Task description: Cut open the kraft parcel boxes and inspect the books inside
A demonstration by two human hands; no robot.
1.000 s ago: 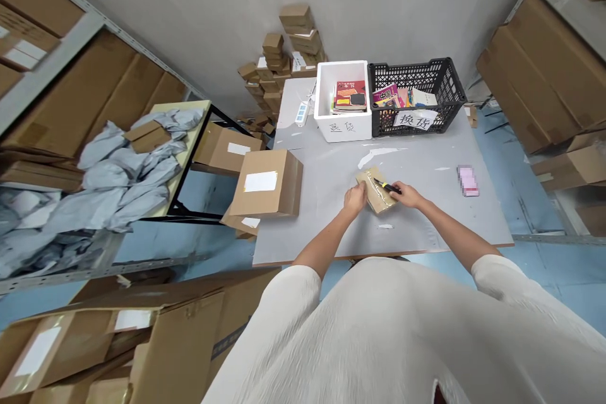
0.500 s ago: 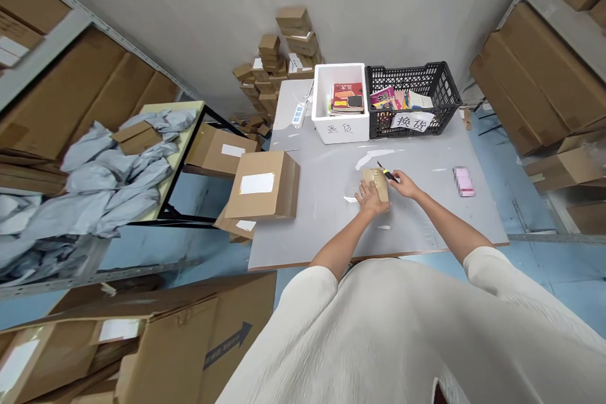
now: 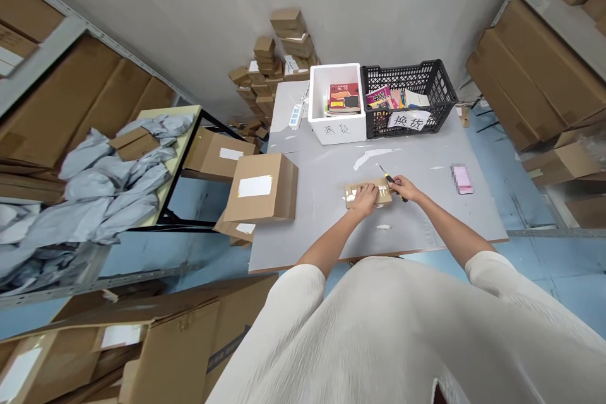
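A small brown cardboard box [image 3: 384,193] with shiny clear tape lies lengthwise across the grey table, close to my body. My left hand [image 3: 365,198] rests over its middle, fingers curled over the top and gripping it. At the box's right end, my right hand [image 3: 404,189] is closed around a yellow-and-black utility knife [image 3: 388,177]. The blade points up and to the left, past the far right corner of the box. Whether the blade touches the cardboard I cannot tell.
A white foam box [image 3: 338,132] and a black plastic crate [image 3: 440,104], both with books, stand at the back. A power strip [image 3: 296,116] lies left of them, a pink phone-like item [image 3: 461,178] at right. A larger carton [image 3: 253,205] stands at the table's left edge.
The small box has turned from pointing away from me to lying sideways. My left hand has shifted slightly left with it; the knife in my right hand is now by its right end.
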